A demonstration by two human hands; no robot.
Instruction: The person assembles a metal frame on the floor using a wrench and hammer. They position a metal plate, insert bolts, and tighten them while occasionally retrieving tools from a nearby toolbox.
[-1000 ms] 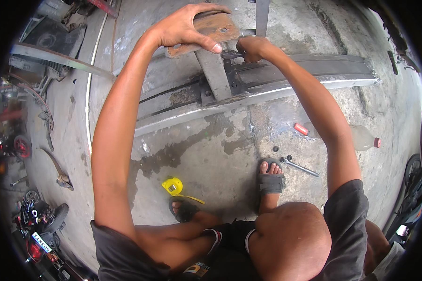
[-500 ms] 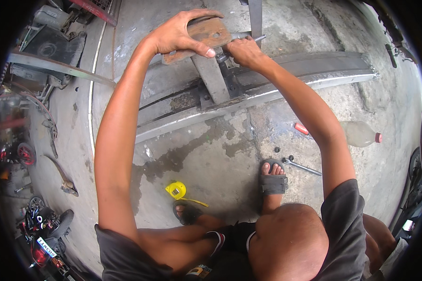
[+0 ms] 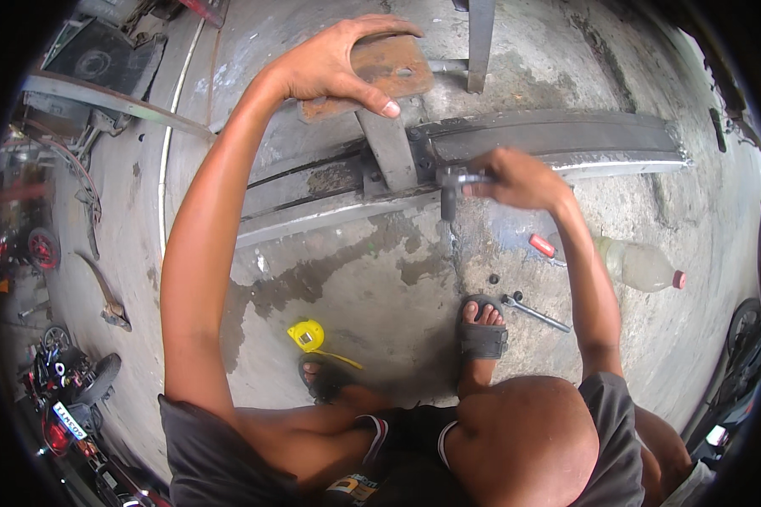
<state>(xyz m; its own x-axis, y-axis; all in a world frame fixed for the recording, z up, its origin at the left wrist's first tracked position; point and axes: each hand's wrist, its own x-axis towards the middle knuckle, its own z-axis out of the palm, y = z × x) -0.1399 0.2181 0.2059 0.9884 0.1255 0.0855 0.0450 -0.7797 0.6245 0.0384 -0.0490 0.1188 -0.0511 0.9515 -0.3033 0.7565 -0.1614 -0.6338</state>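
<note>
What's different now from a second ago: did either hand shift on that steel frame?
The right hand came off the spot beside the rusty plate and moved toward the person, along the long steel channel, where it now grips a dark tool at the channel's near edge. The left hand stayed pressed on the plate. Tape measure, wrench and bottle lie as before.

Down on the stained concrete floor (image 3: 372, 287), a yellow tape measure (image 3: 308, 335) lies with its tape trailing out. Off to the right, a clear plastic bottle (image 3: 643, 265) with a red cap lies on its side, a red-handled tool (image 3: 542, 245) just beside it. A ratchet wrench (image 3: 534, 313) lies nearby, small dark nuts (image 3: 494, 279) scattered close. At the lower left edge, a motorcycle (image 3: 63, 393) stands.
</note>
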